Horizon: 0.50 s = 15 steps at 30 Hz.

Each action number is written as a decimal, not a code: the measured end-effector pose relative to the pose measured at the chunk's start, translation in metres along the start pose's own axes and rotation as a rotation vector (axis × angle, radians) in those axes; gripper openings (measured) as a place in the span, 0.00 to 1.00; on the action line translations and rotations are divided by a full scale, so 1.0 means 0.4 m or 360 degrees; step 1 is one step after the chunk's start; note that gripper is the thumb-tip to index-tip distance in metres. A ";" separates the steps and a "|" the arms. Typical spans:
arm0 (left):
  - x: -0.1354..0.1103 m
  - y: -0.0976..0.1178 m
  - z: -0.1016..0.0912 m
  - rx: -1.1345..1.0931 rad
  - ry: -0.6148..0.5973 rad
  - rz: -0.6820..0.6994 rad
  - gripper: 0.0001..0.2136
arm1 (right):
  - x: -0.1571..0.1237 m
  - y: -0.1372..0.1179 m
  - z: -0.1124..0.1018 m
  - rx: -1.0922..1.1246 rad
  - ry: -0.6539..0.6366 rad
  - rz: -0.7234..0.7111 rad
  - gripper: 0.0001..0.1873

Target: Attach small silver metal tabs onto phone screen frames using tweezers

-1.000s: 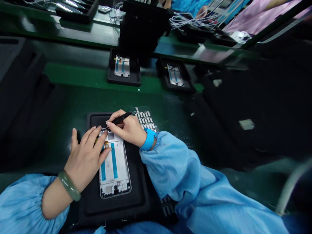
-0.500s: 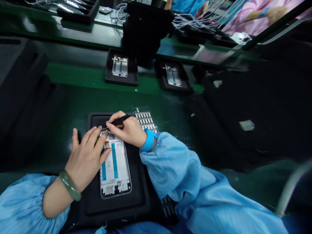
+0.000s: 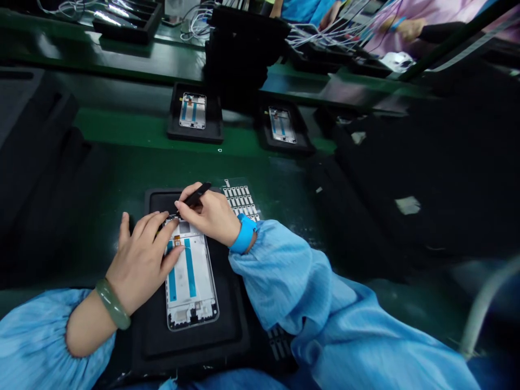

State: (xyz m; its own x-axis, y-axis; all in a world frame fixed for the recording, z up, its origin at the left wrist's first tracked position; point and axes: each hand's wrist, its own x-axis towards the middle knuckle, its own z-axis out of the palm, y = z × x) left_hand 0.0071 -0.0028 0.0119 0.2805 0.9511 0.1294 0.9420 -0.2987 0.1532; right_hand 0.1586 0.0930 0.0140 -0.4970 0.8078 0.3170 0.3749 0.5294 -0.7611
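A phone frame (image 3: 201, 276), silvery white with two blue strips, lies on a black foam tray (image 3: 231, 319) in front of me. My left hand (image 3: 140, 254) rests spread over the frame's upper left, fingers at its top edge and thumb by a blue strip. Pinched in my right hand (image 3: 211, 216) is a slim black pen-shaped tool (image 3: 199, 192). It slants down to the frame's top edge; its tip is partly hidden by my fingers, so contact cannot be made out. A small orange flex cable (image 3: 177, 240) shows beside the left fingers.
Beyond my right hand lies a clear sheet with rows of small metallic pieces (image 3: 239, 197). Two more phone frames (image 3: 193, 111) (image 3: 282, 125) sit in black trays farther back. Dark stacks (image 3: 426, 173) (image 3: 36, 162) flank the table. Behind a ledge are white cables (image 3: 333, 35) and co-workers.
The black tool has tilted more upright in my right hand. My left hand stays on the frame. The view has shifted slightly, and a co-worker's hand at the back has moved.
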 end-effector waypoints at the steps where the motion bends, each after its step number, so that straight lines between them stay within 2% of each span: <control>1: 0.000 -0.001 0.000 0.0001 -0.0001 -0.0003 0.20 | -0.002 0.001 -0.001 0.0009 0.0017 0.0006 0.04; 15: -0.005 0.004 0.008 0.0039 0.0010 -0.0015 0.20 | -0.006 0.009 -0.003 0.0033 -0.0016 -0.0106 0.04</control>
State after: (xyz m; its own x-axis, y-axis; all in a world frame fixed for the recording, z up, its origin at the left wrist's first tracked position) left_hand 0.0087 -0.0050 0.0089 0.2704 0.9533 0.1343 0.9489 -0.2875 0.1304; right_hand 0.1621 0.0933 0.0114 -0.5279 0.7684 0.3618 0.3248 0.5762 -0.7500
